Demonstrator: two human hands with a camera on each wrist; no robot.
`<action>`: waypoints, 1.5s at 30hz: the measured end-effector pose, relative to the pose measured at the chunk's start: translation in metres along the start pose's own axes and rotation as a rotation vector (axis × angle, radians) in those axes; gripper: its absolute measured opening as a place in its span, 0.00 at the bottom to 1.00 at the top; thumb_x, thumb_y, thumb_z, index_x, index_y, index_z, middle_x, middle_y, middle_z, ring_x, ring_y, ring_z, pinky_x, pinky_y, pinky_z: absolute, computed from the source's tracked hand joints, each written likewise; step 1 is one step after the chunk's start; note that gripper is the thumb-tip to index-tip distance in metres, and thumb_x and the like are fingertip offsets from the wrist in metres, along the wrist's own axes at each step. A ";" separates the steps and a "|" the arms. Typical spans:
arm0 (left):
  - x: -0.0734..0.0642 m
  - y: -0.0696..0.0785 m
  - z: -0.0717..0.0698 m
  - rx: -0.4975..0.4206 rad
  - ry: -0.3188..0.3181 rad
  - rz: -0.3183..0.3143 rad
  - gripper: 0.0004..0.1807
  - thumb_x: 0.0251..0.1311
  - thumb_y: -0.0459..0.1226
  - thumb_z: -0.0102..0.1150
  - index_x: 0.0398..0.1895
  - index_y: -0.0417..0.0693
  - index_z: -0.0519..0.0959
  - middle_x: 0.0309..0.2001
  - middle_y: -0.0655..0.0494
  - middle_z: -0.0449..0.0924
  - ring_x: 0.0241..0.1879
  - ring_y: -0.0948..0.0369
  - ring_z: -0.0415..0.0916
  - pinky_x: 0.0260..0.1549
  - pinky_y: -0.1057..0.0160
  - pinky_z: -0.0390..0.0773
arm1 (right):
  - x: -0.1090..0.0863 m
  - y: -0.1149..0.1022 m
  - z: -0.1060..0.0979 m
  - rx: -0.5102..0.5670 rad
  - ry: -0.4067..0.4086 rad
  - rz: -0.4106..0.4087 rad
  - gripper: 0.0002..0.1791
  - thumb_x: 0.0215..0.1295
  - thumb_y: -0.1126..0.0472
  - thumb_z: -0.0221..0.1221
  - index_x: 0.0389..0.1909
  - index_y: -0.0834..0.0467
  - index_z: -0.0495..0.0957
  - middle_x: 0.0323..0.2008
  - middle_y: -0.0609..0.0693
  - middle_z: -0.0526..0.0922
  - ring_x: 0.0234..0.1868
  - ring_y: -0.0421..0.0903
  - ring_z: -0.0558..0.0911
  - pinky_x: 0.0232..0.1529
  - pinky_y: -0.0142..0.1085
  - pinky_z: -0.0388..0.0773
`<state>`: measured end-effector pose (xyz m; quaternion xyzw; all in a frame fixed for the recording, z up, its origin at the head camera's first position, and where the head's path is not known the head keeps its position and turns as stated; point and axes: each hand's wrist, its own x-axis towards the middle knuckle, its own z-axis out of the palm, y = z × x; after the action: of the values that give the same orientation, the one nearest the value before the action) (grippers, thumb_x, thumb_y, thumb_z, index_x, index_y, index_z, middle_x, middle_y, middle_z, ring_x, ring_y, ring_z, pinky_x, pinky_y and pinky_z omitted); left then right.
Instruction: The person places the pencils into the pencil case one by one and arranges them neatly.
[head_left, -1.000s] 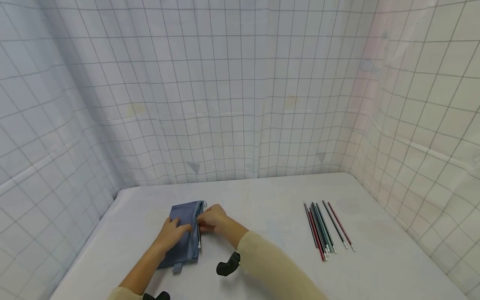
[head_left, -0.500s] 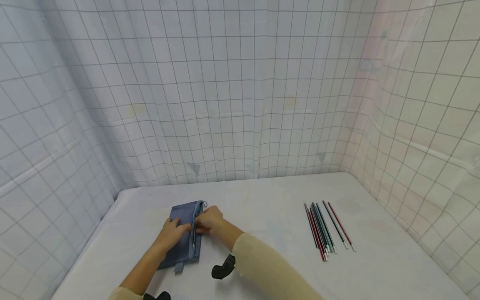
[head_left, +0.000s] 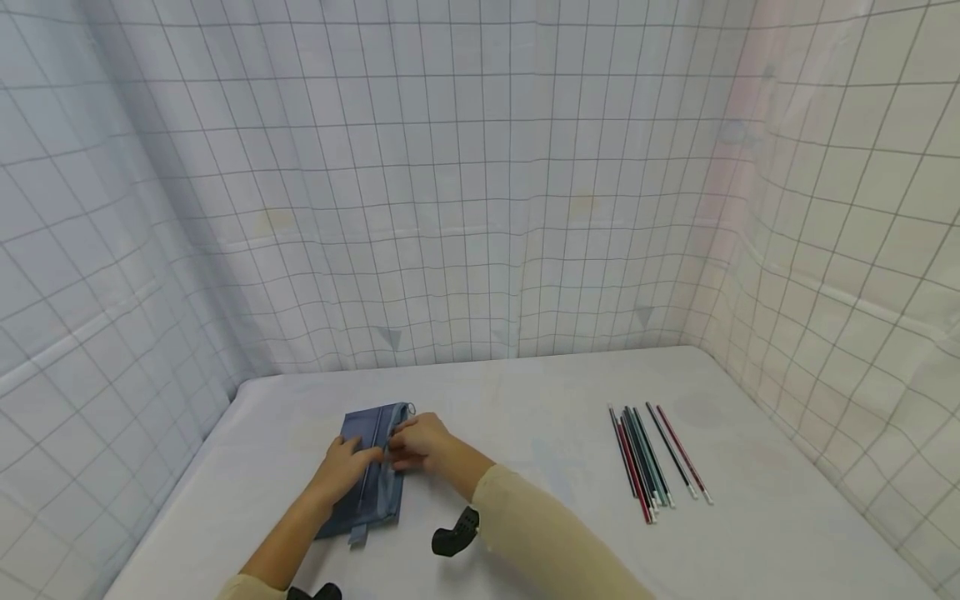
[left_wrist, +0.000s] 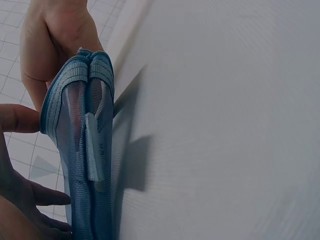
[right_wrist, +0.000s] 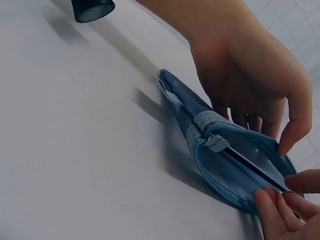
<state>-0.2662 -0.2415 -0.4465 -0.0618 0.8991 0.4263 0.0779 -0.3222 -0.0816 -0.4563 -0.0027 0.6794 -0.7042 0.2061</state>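
A blue zippered mesh pouch (head_left: 351,510) lies on the left part of the table, its opening facing right. My left hand (head_left: 339,472) rests on its upper side, fingers spread and thumb touching the opening's edge. At that opening, my right hand (head_left: 423,442) pinches the end of a dark pencil (right_wrist: 252,168). The right wrist view shows the pencil lying lengthwise inside the parted zipper edges. Part of its length is hidden by the fingers (right_wrist: 272,207) there. Through the left wrist view, the pouch (left_wrist: 80,195) stands between both hands.
Several dark, green and red pencils (head_left: 637,458) with white ends lie on the right side of the white table (head_left: 517,433). Gridded white curtains (head_left: 480,208) enclose the back and sides. A black wrist device (head_left: 455,533) hangs below the right sleeve.
The pencil has gone from beside the pouch's right edge into its opening, carried leftward by my right hand. My left hand has stayed on the pouch.
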 end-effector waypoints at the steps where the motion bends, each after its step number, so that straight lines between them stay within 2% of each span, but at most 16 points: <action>1: 0.000 0.000 0.000 0.000 -0.001 0.000 0.49 0.65 0.52 0.54 0.75 0.20 0.52 0.75 0.18 0.34 0.74 0.23 0.35 0.69 0.28 0.44 | 0.000 0.000 -0.002 -0.006 -0.004 0.002 0.10 0.64 0.74 0.65 0.46 0.65 0.84 0.34 0.56 0.86 0.34 0.50 0.88 0.35 0.43 0.87; 6: 0.000 0.000 0.000 0.012 0.008 0.013 0.49 0.64 0.51 0.55 0.74 0.19 0.53 0.75 0.17 0.35 0.73 0.23 0.36 0.69 0.28 0.45 | -0.003 -0.006 -0.012 -0.060 -0.019 0.002 0.11 0.63 0.72 0.68 0.46 0.63 0.86 0.35 0.54 0.87 0.36 0.49 0.88 0.36 0.43 0.87; 10: 0.000 0.000 0.001 0.023 0.013 0.020 0.49 0.63 0.50 0.55 0.74 0.19 0.54 0.75 0.17 0.35 0.73 0.22 0.37 0.69 0.27 0.46 | -0.005 -0.010 -0.023 -0.094 -0.037 0.001 0.13 0.64 0.70 0.67 0.50 0.63 0.86 0.37 0.52 0.88 0.37 0.49 0.87 0.36 0.43 0.87; 19: -0.002 0.000 0.003 0.021 0.031 0.027 0.48 0.63 0.49 0.56 0.73 0.19 0.55 0.74 0.16 0.36 0.73 0.22 0.39 0.69 0.28 0.48 | -0.012 -0.019 -0.045 -0.114 -0.053 -0.006 0.16 0.66 0.70 0.66 0.54 0.68 0.82 0.39 0.55 0.87 0.35 0.48 0.86 0.34 0.42 0.86; 28: -0.003 -0.004 0.004 -0.012 0.031 0.047 0.48 0.63 0.48 0.57 0.74 0.20 0.54 0.76 0.18 0.33 0.73 0.22 0.37 0.68 0.26 0.46 | -0.017 -0.026 -0.072 -0.149 -0.066 -0.014 0.19 0.67 0.68 0.66 0.57 0.69 0.80 0.42 0.57 0.87 0.36 0.49 0.86 0.33 0.40 0.86; 36: -0.003 -0.007 0.005 -0.019 0.030 0.061 0.49 0.62 0.49 0.57 0.75 0.20 0.53 0.76 0.18 0.33 0.73 0.22 0.36 0.67 0.25 0.46 | -0.021 -0.029 -0.098 -0.193 -0.037 -0.015 0.21 0.68 0.66 0.65 0.59 0.69 0.79 0.43 0.57 0.87 0.41 0.52 0.87 0.35 0.41 0.86; 45: -0.001 -0.005 0.005 -0.012 0.029 0.042 0.49 0.61 0.49 0.57 0.75 0.21 0.53 0.76 0.19 0.32 0.73 0.22 0.35 0.67 0.25 0.44 | -0.023 -0.030 -0.126 -0.218 -0.025 -0.013 0.22 0.68 0.66 0.65 0.60 0.69 0.78 0.48 0.61 0.86 0.41 0.52 0.87 0.37 0.42 0.86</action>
<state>-0.2636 -0.2410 -0.4534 -0.0495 0.8986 0.4323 0.0556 -0.3458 0.0458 -0.4307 -0.0383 0.7495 -0.6272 0.2084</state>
